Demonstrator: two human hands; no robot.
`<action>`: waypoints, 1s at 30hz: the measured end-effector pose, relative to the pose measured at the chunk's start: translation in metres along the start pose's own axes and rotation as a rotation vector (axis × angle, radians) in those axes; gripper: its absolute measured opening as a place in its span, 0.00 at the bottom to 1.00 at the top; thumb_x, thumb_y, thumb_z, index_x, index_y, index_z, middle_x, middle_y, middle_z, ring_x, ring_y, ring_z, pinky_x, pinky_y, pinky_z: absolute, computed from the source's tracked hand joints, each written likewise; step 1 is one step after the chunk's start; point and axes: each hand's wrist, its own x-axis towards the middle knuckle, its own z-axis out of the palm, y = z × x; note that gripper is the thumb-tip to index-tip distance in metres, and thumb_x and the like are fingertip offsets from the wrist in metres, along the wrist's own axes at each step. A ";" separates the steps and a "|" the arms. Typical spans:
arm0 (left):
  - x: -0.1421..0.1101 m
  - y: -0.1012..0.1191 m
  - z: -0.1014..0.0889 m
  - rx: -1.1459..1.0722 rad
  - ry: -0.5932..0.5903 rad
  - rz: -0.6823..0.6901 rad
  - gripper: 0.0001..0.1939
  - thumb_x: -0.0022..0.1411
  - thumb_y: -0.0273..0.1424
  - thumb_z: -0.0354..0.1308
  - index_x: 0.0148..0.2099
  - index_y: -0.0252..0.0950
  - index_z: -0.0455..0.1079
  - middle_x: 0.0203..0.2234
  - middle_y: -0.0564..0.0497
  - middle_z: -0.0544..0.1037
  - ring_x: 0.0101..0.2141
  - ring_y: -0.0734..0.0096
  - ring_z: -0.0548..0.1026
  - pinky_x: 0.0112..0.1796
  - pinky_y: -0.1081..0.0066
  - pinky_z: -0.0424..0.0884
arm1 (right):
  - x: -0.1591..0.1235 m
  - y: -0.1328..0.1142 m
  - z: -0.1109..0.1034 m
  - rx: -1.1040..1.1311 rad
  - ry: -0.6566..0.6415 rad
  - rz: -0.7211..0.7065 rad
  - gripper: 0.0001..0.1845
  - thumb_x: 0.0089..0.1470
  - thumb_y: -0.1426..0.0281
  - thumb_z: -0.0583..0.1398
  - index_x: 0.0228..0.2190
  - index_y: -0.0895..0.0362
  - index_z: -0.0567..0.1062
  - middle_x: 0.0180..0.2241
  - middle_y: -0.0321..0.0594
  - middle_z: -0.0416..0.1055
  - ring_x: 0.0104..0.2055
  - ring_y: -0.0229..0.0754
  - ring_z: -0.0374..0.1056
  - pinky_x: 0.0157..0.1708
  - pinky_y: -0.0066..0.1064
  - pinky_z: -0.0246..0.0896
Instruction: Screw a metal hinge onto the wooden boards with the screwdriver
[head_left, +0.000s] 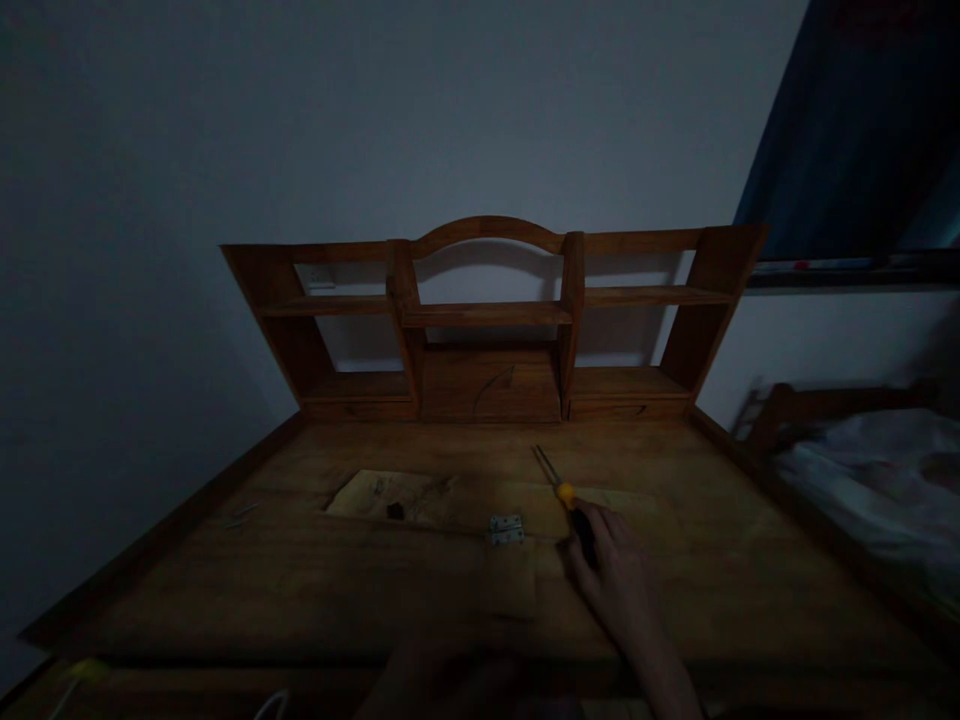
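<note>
My right hand [611, 565] is closed round the handle of a screwdriver [566, 495] with a yellow and black grip. Its thin shaft points away from me, low over the wooden desktop. Left of this hand, a small metal hinge [506, 530] with screw holes lies on the wood, touched by neither hand. At the bottom edge of the view, my left hand [450, 680] is a dark, smeared shape near the front edge of the desk. Its fingers cannot be made out.
A wooden shelf unit [491, 315] stands along the back of the desktop [375, 590]. The surface has a torn, pale patch [390, 497] with a dark hole. Small thin pieces [241, 515] lie at left. Beyond the right edge is a bed [877, 470]. The room is dim.
</note>
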 end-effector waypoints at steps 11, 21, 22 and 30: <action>0.044 -0.058 0.036 0.185 0.025 -0.120 0.17 0.70 0.28 0.44 0.54 0.43 0.71 0.48 0.48 0.70 0.40 0.69 0.73 0.43 0.70 0.71 | 0.006 -0.004 -0.006 0.054 0.002 0.058 0.20 0.59 0.68 0.54 0.53 0.53 0.67 0.48 0.45 0.70 0.50 0.49 0.66 0.49 0.41 0.63; 0.048 -0.057 0.031 0.361 -0.056 -0.080 0.14 0.72 0.27 0.42 0.51 0.38 0.67 0.46 0.46 0.70 0.41 0.70 0.72 0.45 0.71 0.68 | 0.005 -0.003 -0.005 0.054 0.018 0.064 0.20 0.59 0.66 0.54 0.52 0.54 0.68 0.46 0.46 0.71 0.49 0.51 0.66 0.49 0.43 0.62; 0.049 -0.056 0.030 0.379 -0.057 -0.064 0.13 0.72 0.28 0.43 0.50 0.38 0.67 0.46 0.47 0.71 0.41 0.69 0.72 0.45 0.70 0.68 | 0.005 -0.004 -0.005 0.054 0.017 0.060 0.20 0.59 0.66 0.54 0.53 0.54 0.68 0.47 0.46 0.71 0.49 0.51 0.66 0.49 0.43 0.62; 0.053 -0.048 0.028 0.544 -0.005 -0.038 0.10 0.71 0.36 0.47 0.46 0.37 0.66 0.44 0.47 0.70 0.41 0.64 0.71 0.43 0.66 0.68 | 0.005 -0.005 -0.005 0.075 0.033 0.053 0.20 0.58 0.66 0.54 0.52 0.54 0.68 0.47 0.47 0.71 0.49 0.51 0.66 0.48 0.43 0.62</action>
